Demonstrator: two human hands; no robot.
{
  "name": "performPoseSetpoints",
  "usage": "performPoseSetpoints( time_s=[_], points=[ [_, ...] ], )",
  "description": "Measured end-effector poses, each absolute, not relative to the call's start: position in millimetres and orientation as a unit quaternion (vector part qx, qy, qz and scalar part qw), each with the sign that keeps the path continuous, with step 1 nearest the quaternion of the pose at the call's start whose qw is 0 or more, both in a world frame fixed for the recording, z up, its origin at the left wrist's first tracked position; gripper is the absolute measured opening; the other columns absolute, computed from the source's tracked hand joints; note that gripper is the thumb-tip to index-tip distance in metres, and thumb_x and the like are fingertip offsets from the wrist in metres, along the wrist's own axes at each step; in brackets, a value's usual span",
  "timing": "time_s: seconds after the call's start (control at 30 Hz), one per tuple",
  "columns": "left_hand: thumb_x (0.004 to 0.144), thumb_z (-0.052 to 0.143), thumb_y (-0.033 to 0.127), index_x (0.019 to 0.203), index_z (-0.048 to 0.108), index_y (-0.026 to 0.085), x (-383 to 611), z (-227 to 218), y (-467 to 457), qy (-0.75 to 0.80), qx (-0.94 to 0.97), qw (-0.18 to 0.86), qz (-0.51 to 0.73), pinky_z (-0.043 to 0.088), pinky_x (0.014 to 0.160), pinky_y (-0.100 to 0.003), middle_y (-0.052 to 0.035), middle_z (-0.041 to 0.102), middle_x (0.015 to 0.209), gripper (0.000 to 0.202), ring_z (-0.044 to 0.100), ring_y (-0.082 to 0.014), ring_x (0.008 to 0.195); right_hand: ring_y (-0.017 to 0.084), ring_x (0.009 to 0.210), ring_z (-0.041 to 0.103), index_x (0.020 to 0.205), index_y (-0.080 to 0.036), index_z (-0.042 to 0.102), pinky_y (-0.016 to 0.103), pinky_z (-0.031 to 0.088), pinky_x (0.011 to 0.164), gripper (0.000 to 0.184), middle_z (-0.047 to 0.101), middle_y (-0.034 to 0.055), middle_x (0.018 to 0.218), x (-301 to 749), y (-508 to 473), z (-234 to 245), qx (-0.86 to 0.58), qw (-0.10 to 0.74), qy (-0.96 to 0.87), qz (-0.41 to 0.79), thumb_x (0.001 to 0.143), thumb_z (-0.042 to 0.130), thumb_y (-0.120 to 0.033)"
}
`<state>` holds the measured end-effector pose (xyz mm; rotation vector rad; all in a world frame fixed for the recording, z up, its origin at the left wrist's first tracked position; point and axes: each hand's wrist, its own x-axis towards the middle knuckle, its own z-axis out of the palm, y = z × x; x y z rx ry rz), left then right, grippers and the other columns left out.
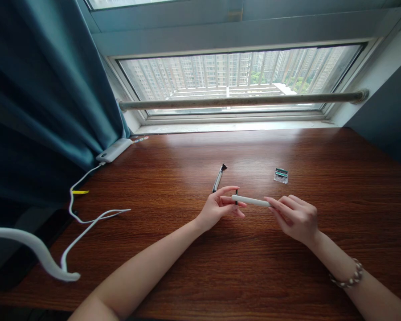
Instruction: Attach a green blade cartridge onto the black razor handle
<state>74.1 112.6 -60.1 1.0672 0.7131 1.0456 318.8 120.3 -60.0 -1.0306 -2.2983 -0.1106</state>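
Before a bright window (220, 71), worked above a brown desk (187, 272). Held a dark strip (236, 192) by its ends in the loosely curled left hand (217, 209); pinched a white stick (252, 201) by one end in the nearly closed right hand (297, 218), overlapping the strip, perhaps touching. Called for a light, steady pinch on both.
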Motion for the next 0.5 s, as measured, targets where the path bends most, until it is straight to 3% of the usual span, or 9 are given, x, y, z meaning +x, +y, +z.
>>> performPoseSetpoints(
  time_s=[0.23,0.4,0.5],
  points=[
    [0.073,0.062,0.021,0.109,0.046,0.017,73.6,-62.2,113.0,0.323,0.467,0.683,0.459,0.051,0.060,-0.036,-0.0103,0.067,0.081,0.040,0.064,-0.0216,0.061,0.011,0.060,0.047,0.110,-0.025,0.059,0.023,0.035,0.058,0.033,0.058,0.0003,0.067,318.8,119.7,-59.3,-0.372,0.308,-0.875,-0.048,0.077,0.057,-0.020],
    [0.071,0.064,0.022,0.117,0.042,0.017,72.9,-64.1,113.3,0.337,0.459,0.691,0.446,0.051,0.061,-0.037,-0.0103,0.067,0.082,0.052,0.064,-0.0217,0.061,0.011,0.061,0.049,0.110,-0.025,0.059,0.024,0.036,0.060,0.032,0.059,0.0000,0.066,318.8,120.0,-59.9,-0.421,0.319,-0.846,-0.073,0.078,0.058,-0.020],
    [0.070,0.065,0.025,0.113,0.046,0.016,72.4,-64.6,113.7,0.340,0.454,0.692,0.446,0.051,0.063,-0.039,-0.0111,0.066,0.084,0.047,0.065,-0.0229,0.064,0.011,0.060,0.049,0.109,-0.025,0.059,0.023,0.036,0.059,0.031,0.059,0.0001,0.067,318.6,120.3,-59.9,-0.413,0.319,-0.851,-0.062,0.078,0.056,-0.021]
  ],
)
